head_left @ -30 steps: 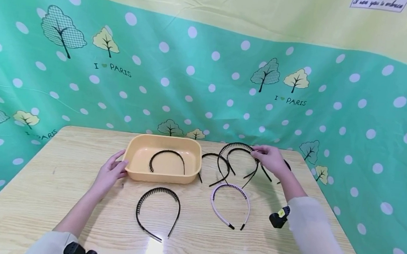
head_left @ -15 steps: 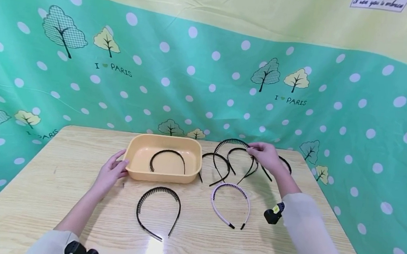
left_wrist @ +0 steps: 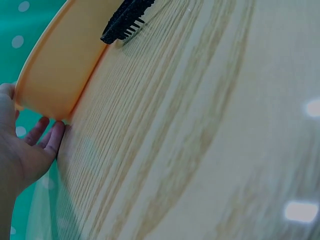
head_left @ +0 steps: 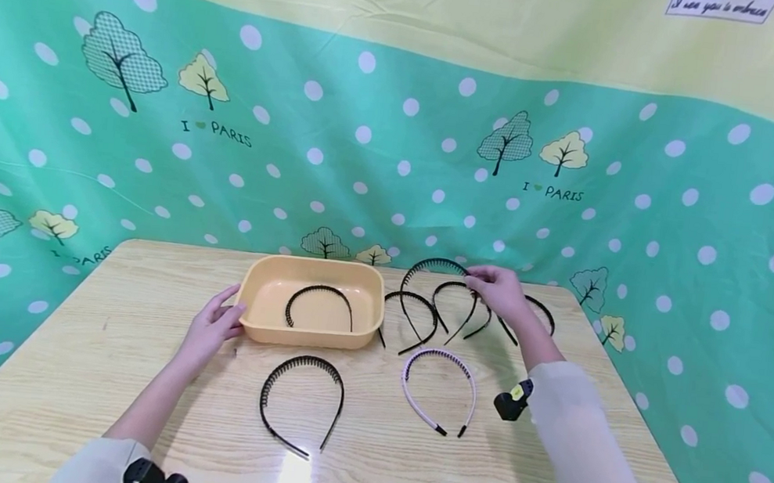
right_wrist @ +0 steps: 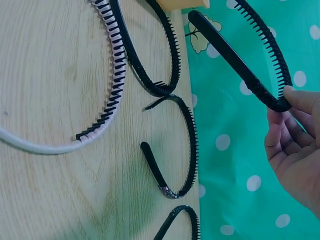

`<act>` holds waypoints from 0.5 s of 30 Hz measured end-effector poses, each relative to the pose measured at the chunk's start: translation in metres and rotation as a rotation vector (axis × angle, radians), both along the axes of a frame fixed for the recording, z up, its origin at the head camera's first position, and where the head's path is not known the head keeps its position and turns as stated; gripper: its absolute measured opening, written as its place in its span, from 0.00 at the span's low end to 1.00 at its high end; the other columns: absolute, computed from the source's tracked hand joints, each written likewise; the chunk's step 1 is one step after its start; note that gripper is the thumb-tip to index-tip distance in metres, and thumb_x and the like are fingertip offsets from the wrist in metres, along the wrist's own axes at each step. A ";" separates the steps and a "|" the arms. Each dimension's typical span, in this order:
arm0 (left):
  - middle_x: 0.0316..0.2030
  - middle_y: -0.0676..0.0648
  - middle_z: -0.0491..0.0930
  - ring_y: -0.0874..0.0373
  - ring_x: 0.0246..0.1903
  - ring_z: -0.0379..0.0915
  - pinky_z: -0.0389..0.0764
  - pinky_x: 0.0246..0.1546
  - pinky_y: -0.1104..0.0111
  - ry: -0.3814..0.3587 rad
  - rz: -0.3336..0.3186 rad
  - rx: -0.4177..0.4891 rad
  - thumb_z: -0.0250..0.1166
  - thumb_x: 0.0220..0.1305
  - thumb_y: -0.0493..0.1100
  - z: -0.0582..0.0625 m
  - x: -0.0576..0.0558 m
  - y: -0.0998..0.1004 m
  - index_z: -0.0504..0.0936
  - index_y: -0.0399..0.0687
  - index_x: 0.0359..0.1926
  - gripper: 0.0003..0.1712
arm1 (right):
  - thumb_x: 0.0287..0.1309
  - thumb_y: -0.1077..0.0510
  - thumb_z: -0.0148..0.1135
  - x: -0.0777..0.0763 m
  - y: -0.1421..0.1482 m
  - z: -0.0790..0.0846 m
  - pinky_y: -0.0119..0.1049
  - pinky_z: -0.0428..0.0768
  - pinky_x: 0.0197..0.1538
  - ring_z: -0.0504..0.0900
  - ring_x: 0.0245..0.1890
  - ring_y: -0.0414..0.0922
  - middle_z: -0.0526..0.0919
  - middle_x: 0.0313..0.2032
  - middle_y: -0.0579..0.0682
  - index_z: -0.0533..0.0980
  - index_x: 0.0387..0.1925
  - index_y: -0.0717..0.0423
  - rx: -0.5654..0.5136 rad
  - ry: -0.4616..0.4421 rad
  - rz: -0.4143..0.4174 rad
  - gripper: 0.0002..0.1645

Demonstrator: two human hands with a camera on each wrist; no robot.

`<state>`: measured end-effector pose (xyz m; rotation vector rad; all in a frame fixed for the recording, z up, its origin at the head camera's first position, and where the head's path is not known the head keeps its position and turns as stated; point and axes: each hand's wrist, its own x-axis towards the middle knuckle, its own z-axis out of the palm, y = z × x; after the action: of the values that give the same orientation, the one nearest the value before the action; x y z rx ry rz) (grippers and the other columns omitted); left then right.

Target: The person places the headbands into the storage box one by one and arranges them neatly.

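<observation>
Right grip pinches black, toothed, arched headband; peach rounded-rectangular tray lies leftward, left grip touching it, fingers loose.

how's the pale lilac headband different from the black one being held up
Colour: the pale lilac, curved headband has black teeth and black end tips, while the black, curved headband is black in both band and teeth.
Pose: the lilac headband lies on the light wood-grain table, while the black headband is held up in the right hand's grip.
Both are open-ended arches with comb-like inner teeth.
</observation>
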<state>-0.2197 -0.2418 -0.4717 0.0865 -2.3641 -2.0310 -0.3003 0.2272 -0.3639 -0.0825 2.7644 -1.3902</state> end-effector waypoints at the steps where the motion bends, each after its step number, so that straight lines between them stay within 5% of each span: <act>1: 0.60 0.27 0.64 0.75 0.37 0.75 0.82 0.46 0.74 0.000 0.001 0.000 0.51 0.69 0.56 0.000 0.000 0.000 0.49 0.49 0.73 0.38 | 0.63 0.51 0.57 0.000 -0.001 0.000 0.33 0.80 0.34 0.76 0.33 0.45 0.80 0.45 0.59 0.75 0.55 0.57 -0.002 0.002 -0.002 0.21; 15: 0.59 0.27 0.65 0.74 0.37 0.75 0.82 0.45 0.73 0.007 0.009 0.000 0.52 0.69 0.55 -0.002 -0.001 0.000 0.50 0.48 0.72 0.37 | 0.64 0.52 0.57 -0.003 -0.015 0.002 0.30 0.79 0.34 0.76 0.32 0.46 0.81 0.44 0.56 0.74 0.55 0.56 -0.030 0.004 -0.001 0.21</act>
<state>-0.2210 -0.2420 -0.4740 0.0900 -2.3554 -2.0236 -0.3035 0.2127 -0.3622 -0.0848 2.7479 -1.4332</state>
